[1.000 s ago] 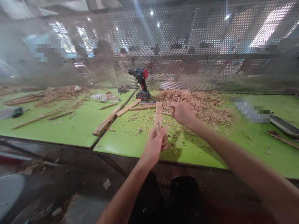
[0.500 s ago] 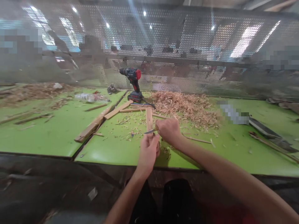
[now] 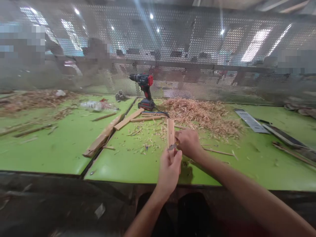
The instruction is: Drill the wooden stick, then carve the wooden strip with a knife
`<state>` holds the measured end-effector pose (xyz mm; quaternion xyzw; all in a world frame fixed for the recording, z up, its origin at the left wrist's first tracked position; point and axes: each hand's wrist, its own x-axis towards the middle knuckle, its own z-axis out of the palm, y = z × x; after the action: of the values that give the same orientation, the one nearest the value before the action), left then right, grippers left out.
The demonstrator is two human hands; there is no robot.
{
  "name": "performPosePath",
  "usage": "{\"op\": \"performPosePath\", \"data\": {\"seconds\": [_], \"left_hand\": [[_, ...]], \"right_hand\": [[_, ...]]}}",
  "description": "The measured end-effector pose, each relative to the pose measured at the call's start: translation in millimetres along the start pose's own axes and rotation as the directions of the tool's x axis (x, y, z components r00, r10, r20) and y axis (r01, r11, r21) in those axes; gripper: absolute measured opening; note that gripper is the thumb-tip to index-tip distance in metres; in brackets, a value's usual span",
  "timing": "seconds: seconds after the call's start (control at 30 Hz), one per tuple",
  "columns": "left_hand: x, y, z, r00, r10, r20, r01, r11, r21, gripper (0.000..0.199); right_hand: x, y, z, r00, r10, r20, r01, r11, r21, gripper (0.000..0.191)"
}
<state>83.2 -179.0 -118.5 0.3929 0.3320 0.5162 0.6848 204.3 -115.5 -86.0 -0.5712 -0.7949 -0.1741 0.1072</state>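
A flat, pale wooden strip [image 3: 170, 130] points away from me above the green table [image 3: 133, 164]. Its near end is gripped by my left hand [image 3: 170, 166], the thumb along its right side. My right hand [image 3: 189, 141] is closed round the handle of a small knife [image 3: 173, 145], whose blade lies across the strip just above my left fingers. Most of the knife's handle is hidden in my fist. Small shavings are scattered on the table left of the strip.
A cordless drill [image 3: 145, 90] stands upright behind wooden pieces [image 3: 129, 119]. A large shavings heap [image 3: 197, 113] lies right of it. A long wood bar [image 3: 102, 138] lies along the table gap. Further out are a plastic bottle [image 3: 97, 105], a metal ruler [image 3: 251, 121] and a mesh screen [image 3: 172, 79].
The view has shifted, so most things appear slightly lower and further right. The knife blade now slants more across the strip, and both hands still hold their things.
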Motion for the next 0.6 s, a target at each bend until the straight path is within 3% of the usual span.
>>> {"op": "performPosePath", "data": {"seconds": [0.6], "left_hand": [[-2.2, 4.4, -0.2, 0.998, -0.058, 0.029, 0.059, 0.998, -0.034, 0.043]], "right_hand": [[-5.9, -1.1, 2.5, 0.999, 0.034, -0.009, -0.034, 0.998, 0.052, 0.021]]}}
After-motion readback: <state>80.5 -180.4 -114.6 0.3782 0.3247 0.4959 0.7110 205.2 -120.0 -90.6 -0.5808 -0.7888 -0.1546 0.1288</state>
